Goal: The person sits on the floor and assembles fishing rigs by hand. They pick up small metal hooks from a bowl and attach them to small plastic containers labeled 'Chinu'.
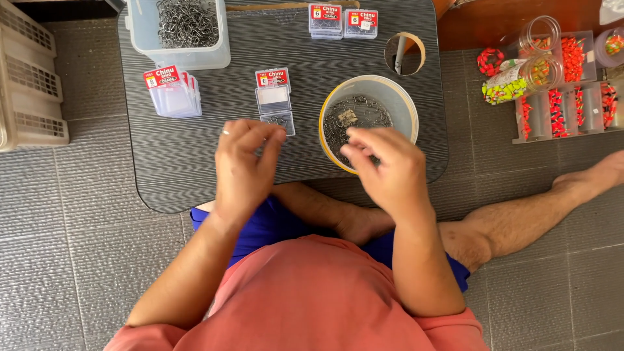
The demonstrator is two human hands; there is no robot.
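Observation:
My left hand [244, 162] hovers over the dark lap table [175, 149], fingers pinched together just below a small open clear plastic box [273, 99] and its lid holding a few hooks [279, 121]. My right hand [383, 166] is over the near rim of a round yellow-rimmed tub [403, 97] full of small metal fish hooks [354, 117], fingertips pinched; whether they hold hooks is too small to tell.
A clear bin of hooks [179, 29] sits at the table's far left, a stack of red-labelled small boxes [172, 91] below it, two more boxes [342, 21] at the far edge. A round hole [404, 53] is in the table. Trays and jars of coloured floats [559, 84] lie right; a basket [29, 78] left.

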